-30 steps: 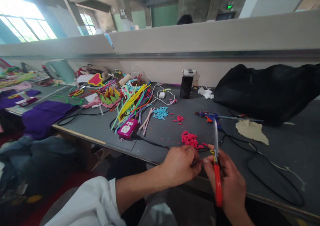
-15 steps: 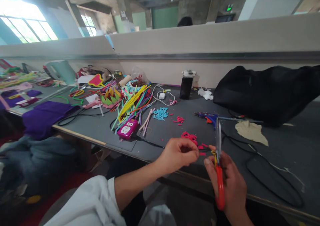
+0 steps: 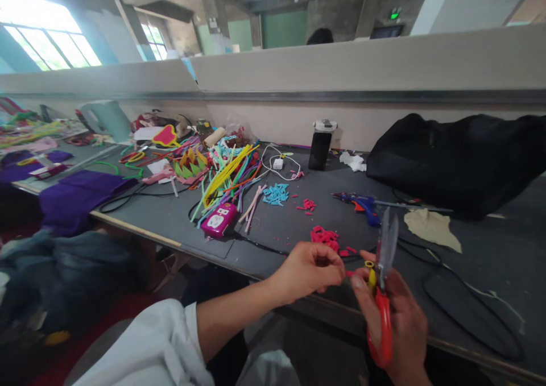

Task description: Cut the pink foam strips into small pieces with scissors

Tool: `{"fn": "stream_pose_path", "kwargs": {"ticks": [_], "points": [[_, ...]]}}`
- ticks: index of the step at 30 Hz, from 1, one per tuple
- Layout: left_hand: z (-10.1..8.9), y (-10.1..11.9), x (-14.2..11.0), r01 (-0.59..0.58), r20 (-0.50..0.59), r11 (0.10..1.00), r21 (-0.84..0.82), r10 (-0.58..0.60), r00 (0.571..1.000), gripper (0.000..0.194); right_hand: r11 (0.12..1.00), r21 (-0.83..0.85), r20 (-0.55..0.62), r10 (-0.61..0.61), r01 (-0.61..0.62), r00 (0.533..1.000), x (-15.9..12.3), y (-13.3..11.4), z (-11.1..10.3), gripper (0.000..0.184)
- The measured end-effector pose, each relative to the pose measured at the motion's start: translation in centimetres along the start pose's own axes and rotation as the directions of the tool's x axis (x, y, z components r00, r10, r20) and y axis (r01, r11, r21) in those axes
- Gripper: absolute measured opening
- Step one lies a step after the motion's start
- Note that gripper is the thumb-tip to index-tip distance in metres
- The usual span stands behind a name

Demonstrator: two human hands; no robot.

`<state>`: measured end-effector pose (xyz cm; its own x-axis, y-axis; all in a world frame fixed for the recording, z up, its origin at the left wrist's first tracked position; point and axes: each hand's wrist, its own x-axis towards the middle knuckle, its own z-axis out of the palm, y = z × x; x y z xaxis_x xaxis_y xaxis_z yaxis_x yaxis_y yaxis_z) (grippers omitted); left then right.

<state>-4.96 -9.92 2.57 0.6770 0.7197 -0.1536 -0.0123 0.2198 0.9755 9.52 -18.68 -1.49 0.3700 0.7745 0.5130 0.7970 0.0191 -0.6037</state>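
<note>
My left hand is closed in a pinch near the table's front edge. A small red piece sticks out from its fingertips towards my right thumb. My right hand is wrapped round red-handled scissors, their blades pointing up and slightly apart. A small yellow piece with a ring end sits by the right thumb; I cannot tell whether it belongs to the scissors. Just beyond my left hand lies a pile of short red pieces. Farther back are more red pieces and a heap of short blue pieces.
A blue glue gun lies behind the scissors, with a black cord looping right. At left are a purple power box and bundled fuzzy stems. A dark bottle and black bag stand at the back.
The scissors have tilted right and their blades show more apart. Both hands have come closer together, and a red piece now shows between their fingertips.
</note>
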Motion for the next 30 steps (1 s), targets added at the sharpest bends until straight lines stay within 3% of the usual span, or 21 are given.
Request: {"fn": "stream_pose_path", "kwargs": {"ticks": [8,11,14,16,19,21,22,24,27,30], "points": [[0.4,-1.2,0.3,-0.001,0.054,0.991,0.136,-0.007,0.999,0.007,0.999,0.033,0.002,-0.038,0.038,0.999,0.2,-0.1,-0.3,0.034],[0.2,-1.4,0.4,-0.104,0.089,0.958,0.267,0.083,0.993,0.006,0.996,0.053,0.000,-0.074,0.074,0.997,0.2,0.1,-0.1,0.031],[-0.1,-1.4,0.3,-0.338,0.163,0.778,0.530,0.298,0.941,0.007,0.995,0.055,-0.001,-0.088,0.088,0.996,0.3,0.2,-0.1,0.031],[-0.3,-1.3,0.2,-0.439,0.237,0.639,0.632,0.380,0.894,0.010,0.996,0.058,0.007,-0.073,0.072,0.997,0.3,0.3,0.0,0.032],[-0.4,-1.2,0.1,-0.480,0.292,0.534,0.696,0.400,0.869,0.010,0.995,0.089,0.042,-0.039,0.036,0.998,0.4,0.1,0.0,0.031],[-0.4,-1.1,0.1,-0.477,0.283,0.512,0.714,0.412,0.866,0.008,0.994,0.113,0.076,-0.016,0.007,0.997,0.3,0.0,0.0,0.033],[-0.4,-1.1,0.1,-0.465,0.248,0.532,0.707,0.430,0.868,0.007,0.994,0.112,0.080,-0.007,-0.002,0.997,0.3,-0.1,0.0,0.035],[-0.4,-0.7,0.2,-0.404,0.102,0.677,0.615,0.439,0.893,0.005,0.998,0.069,0.049,0.003,-0.006,0.999,0.2,-0.3,-0.1,0.041],[-0.5,0.1,0.2,-0.264,-0.145,0.945,0.195,0.294,0.945,0.007,1.000,-0.020,-0.030,-0.023,0.022,0.999,0.2,-0.3,0.0,0.049],[-0.6,1.0,0.1,-0.241,-0.246,0.956,-0.167,0.197,0.949,0.012,0.996,-0.046,-0.053,-0.081,0.079,0.995,-0.1,0.1,0.7,0.048]]}}
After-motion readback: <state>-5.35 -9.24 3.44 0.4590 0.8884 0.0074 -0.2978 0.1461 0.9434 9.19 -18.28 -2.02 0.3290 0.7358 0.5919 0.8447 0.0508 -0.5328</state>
